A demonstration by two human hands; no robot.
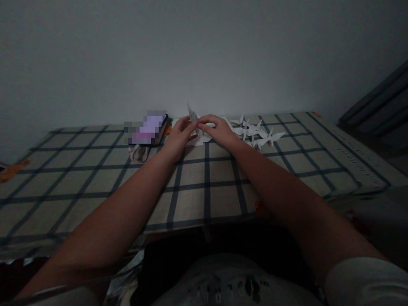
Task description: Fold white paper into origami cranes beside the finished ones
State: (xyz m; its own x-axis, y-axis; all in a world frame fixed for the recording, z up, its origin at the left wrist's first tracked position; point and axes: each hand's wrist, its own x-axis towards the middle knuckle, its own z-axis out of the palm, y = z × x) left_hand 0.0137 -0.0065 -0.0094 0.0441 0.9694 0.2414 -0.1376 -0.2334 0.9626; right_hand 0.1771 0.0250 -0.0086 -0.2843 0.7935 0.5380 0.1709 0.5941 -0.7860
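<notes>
At the far side of the desk (219, 199), head view: left hand (180, 135) and right hand (219, 131) pinch folded paper (191, 112) between close fingertips, pointed end up. Cranes (263, 135) at right look finished — held piece seems part-folded; sheets (196, 142) beneath, perhaps unused. Forearms (127, 191) reach forward, converging — fingers curled inward.

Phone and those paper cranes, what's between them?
In the head view: the left hand and right hand, pinching a folded paper piece, and white paper on the tablecloth.
</notes>
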